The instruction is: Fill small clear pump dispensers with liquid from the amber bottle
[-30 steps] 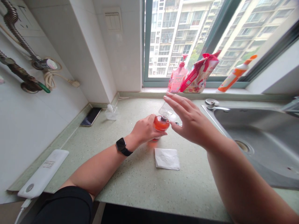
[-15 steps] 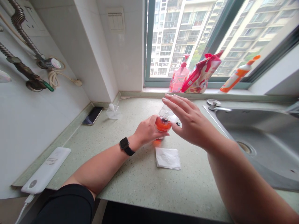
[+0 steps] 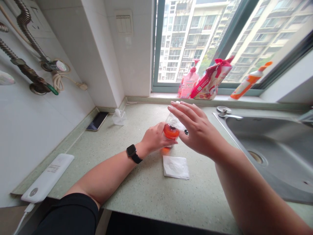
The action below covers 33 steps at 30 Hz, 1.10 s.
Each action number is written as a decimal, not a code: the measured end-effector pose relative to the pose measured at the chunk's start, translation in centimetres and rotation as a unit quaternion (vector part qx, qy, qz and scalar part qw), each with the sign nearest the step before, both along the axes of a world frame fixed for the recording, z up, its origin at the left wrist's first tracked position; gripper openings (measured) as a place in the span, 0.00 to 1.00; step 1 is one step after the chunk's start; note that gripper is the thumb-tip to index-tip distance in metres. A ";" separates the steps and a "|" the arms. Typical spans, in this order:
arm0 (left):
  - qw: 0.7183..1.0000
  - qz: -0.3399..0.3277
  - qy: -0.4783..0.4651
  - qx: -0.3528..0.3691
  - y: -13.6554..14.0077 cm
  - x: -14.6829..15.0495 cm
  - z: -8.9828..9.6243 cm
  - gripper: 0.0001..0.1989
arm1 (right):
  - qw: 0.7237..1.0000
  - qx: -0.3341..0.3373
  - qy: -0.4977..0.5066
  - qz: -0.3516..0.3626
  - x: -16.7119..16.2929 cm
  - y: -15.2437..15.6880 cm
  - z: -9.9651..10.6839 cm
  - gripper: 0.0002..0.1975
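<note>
My left hand (image 3: pixel 155 137), with a black watch on its wrist, is wrapped round a clear bottle (image 3: pixel 171 132) of orange-red liquid above the counter. On top of the bottle sits a clear plastic, funnel-like piece (image 3: pixel 173 120); its exact kind is hard to make out. My right hand (image 3: pixel 195 129) curves over that piece, thumb low by the bottle and fingers stretched along its far side. The palm side is hidden. A small black cap-like object (image 3: pixel 186 132) shows beside the right thumb. A folded white tissue (image 3: pixel 176 167) lies on the counter nearer to me.
A steel sink (image 3: pixel 274 147) is at right. On the sill stand a pink pump bottle (image 3: pixel 188 83), a red pouch (image 3: pixel 211 81) and an orange-white bottle (image 3: pixel 248 85). Left are a phone (image 3: pixel 97 121), a clear plastic container (image 3: pixel 119 118) and a white power bank (image 3: pixel 49 178).
My right hand has shifted slightly left and down around the clear piece. My left hand stays on the bottle. The view has tilted a little.
</note>
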<state>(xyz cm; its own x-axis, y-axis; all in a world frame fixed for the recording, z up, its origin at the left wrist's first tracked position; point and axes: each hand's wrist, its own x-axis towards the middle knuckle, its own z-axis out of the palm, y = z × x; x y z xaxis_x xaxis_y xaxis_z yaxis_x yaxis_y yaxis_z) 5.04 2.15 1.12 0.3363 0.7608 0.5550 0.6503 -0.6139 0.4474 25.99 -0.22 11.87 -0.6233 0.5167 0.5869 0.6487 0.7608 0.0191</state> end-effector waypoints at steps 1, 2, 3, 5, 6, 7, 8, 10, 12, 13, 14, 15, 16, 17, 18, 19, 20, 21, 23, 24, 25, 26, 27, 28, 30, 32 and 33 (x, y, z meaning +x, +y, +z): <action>1.000 -0.001 -0.001 0.002 0.0 0.0 -0.1 0.33 | 1.000 0.001 0.000 -0.001 0.0 0.0 0.0 0.51; 1.000 -0.002 -0.003 0.005 0.1 0.0 -0.1 0.32 | 1.000 0.001 0.000 -0.002 0.0 0.0 0.0 0.50; 1.000 -0.003 -0.003 0.006 0.2 0.0 -0.1 0.32 | 1.000 0.002 0.000 -0.003 -0.1 0.1 0.0 0.50; 1.000 -0.005 -0.003 0.009 0.2 0.0 -0.2 0.31 | 1.000 0.006 0.002 -0.002 -0.1 0.1 0.0 0.49; 1.000 -0.006 -0.001 0.011 0.3 0.0 -0.2 0.31 | 1.000 0.009 0.002 -0.001 -0.1 0.1 -0.1 0.49; 1.000 -0.006 0.001 0.012 0.3 0.1 -0.2 0.32 | 1.000 0.011 0.002 0.000 -0.1 0.1 -0.1 0.49; 1.000 -0.006 0.003 0.014 0.3 0.1 -0.2 0.32 | 1.000 0.014 0.003 0.001 -0.2 0.1 -0.1 0.49; 1.000 -0.005 0.007 0.015 0.4 0.1 -0.2 0.32 | 1.000 0.015 0.003 0.001 -0.2 0.1 -0.1 0.49; 1.000 -0.003 0.010 0.014 0.4 0.1 -0.2 0.30 | 1.000 0.012 0.004 0.000 -0.3 0.0 -0.1 0.50; 1.000 -0.003 0.011 0.013 0.4 0.2 -0.2 0.30 | 1.000 0.009 0.004 0.000 -0.3 0.0 -0.1 0.50; 1.000 -0.003 0.012 0.012 0.4 0.2 -0.2 0.30 | 1.000 0.005 0.004 0.000 -0.3 0.0 -0.1 0.51; 1.000 -0.004 0.011 0.012 0.4 0.2 -0.2 0.30 | 1.000 0.002 0.004 -0.001 -0.3 0.0 -0.1 0.51; 1.000 -0.005 0.010 0.012 0.4 0.2 -0.3 0.29 | 1.000 -0.001 0.003 -0.001 -0.3 0.0 0.0 0.51; 1.000 -0.005 0.009 0.012 0.4 0.2 -0.3 0.29 | 1.000 -0.004 0.003 -0.001 -0.3 0.0 0.0 0.52; 1.000 -0.006 0.008 0.014 0.4 0.2 -0.3 0.29 | 1.000 -0.005 0.003 -0.002 -0.3 0.0 0.0 0.52; 1.000 -0.006 0.008 0.015 0.5 0.2 -0.3 0.29 | 1.000 -0.005 0.002 -0.002 -0.3 0.0 0.0 0.52; 1.000 -0.006 0.009 0.016 0.5 0.2 -0.3 0.29 | 1.000 -0.004 0.003 -0.002 -0.3 0.0 0.0 0.52; 1.000 -0.004 0.011 0.017 0.6 0.2 -0.4 0.29 | 1.000 -0.003 0.003 -0.002 -0.3 0.1 0.0 0.52; 1.000 -0.002 0.014 0.019 0.7 0.2 -0.4 0.30 | 1.000 -0.003 0.003 -0.002 -0.3 0.1 -0.1 0.51; 1.000 -0.002 0.014 0.020 0.7 0.2 -0.4 0.30 | 1.000 -0.004 0.003 -0.003 -0.3 0.1 -0.1 0.51; 1.000 -0.003 0.014 0.021 0.7 0.2 -0.5 0.30 | 1.000 -0.005 0.003 -0.003 -0.4 0.1 -0.1 0.51; 1.000 -0.005 0.013 0.022 0.8 0.2 -0.5 0.30 | 1.000 -0.005 0.003 -0.004 -0.4 0.0 -0.1 0.51; 1.000 -0.007 0.012 0.022 0.8 0.2 -0.5 0.31 | 1.000 -0.003 0.003 -0.005 -0.4 0.0 -0.1 0.51; 1.000 -0.010 0.011 0.023 0.9 0.2 -0.5 0.31 | 1.000 -0.001 0.004 -0.006 -0.4 0.0 -0.1 0.51; 1.000 -0.013 0.007 0.025 0.9 0.1 -0.5 0.32 | 1.000 0.002 0.005 -0.005 -0.3 0.1 0.0 0.50; 1.000 -0.014 0.002 0.025 0.9 0.1 -0.5 0.32 | 1.000 -0.001 0.007 -0.002 -0.3 0.1 0.0 0.50; 1.000 -0.015 0.000 0.024 0.9 0.1 -0.5 0.32 | 1.000 -0.004 0.008 -0.001 -0.2 0.1 0.1 0.50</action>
<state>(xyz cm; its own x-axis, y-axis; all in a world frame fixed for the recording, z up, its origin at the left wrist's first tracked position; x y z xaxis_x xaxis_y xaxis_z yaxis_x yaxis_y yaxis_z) 5.14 3.02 0.59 0.3586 0.7228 0.5907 0.6315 -0.6539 0.4167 25.78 -0.13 11.97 -0.6135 0.5221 0.5926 0.6499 0.7600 0.0032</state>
